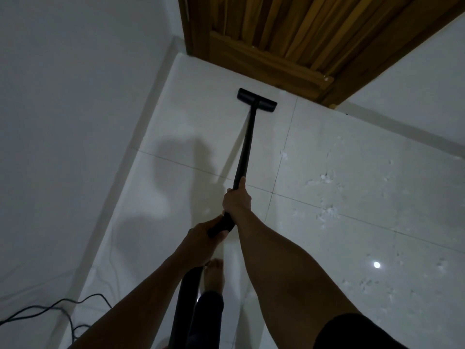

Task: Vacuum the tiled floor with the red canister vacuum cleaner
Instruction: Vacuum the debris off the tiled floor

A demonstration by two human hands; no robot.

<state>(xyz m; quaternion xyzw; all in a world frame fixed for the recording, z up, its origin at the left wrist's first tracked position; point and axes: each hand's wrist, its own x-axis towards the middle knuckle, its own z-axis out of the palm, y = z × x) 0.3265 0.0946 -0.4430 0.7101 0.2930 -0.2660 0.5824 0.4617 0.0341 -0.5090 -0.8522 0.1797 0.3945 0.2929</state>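
Observation:
A black vacuum wand (247, 141) slants away from me across the white tiled floor (327, 222). Its flat black floor head (256, 100) rests on the tiles just in front of a wooden door. My right hand (237, 199) grips the wand lower down its shaft. My left hand (201, 241) is closed around the handle end behind it. A black hose (185, 301) drops from the handle past my leg. The red canister is out of view.
The wooden door (289, 39) and its frame stand at the top. A white wall (70, 122) runs along the left. A black power cord (50, 308) lies at the bottom left. White debris specks (327, 210) dot the tiles on the right. My bare foot (214, 274) stands below the hands.

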